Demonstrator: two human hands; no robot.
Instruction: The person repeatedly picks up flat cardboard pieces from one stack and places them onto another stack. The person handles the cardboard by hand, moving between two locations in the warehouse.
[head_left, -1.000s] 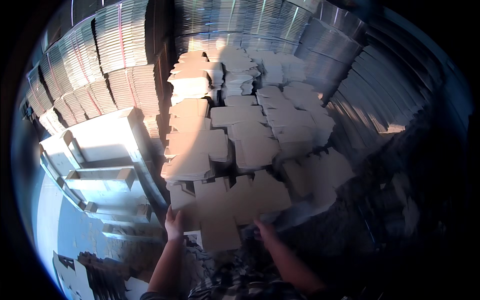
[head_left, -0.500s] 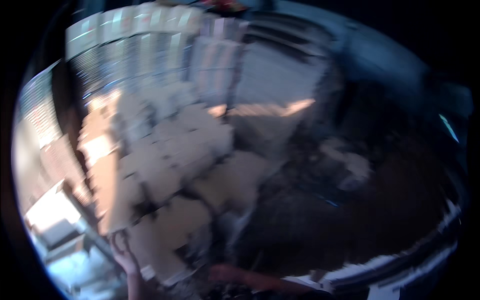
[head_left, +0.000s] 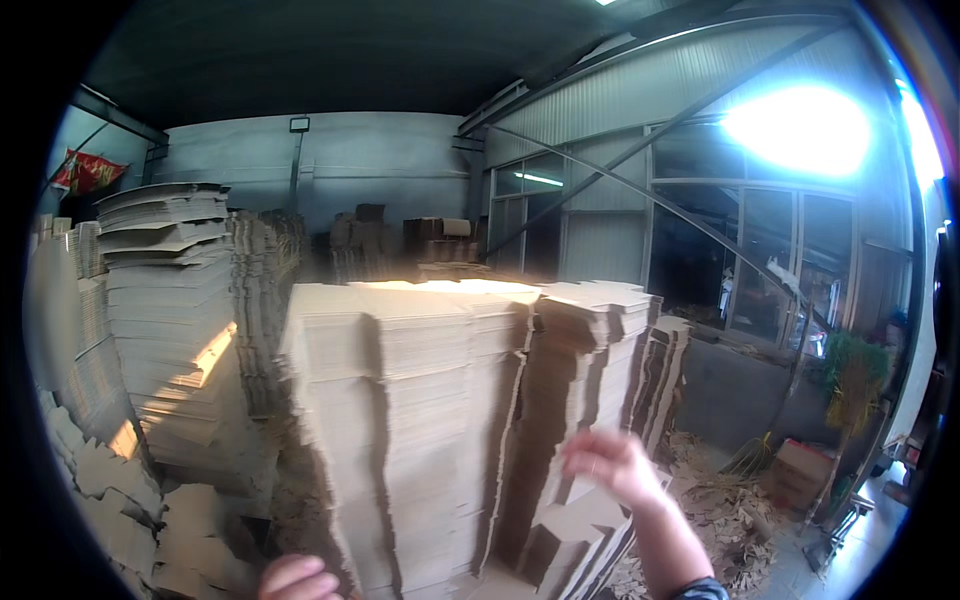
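Observation:
A tall stack of die-cut brown cardboard sheets (head_left: 430,400) stands right in front of me, its edges notched and wavy. My right hand (head_left: 612,465) is raised in front of a lower pile of cardboard pieces (head_left: 570,545), fingers loosely bent and slightly blurred, with nothing seen in them. At the bottom edge, my left hand (head_left: 300,580) shows only in part, near the stack's lower left corner. Its fingers are curled together, and whatever they may hold is hidden.
Another tall cardboard stack (head_left: 170,320) rises at the left. Torn cardboard scraps (head_left: 715,510) cover the floor at the right, near a brown box (head_left: 803,475) and a green-and-yellow broom (head_left: 855,375). Windows (head_left: 740,260) line the right wall.
The view has swung up from the blurred cardboard stacks to the wider room. My right hand has come up into the middle right; my left hand now sits lower, its fingers curled.

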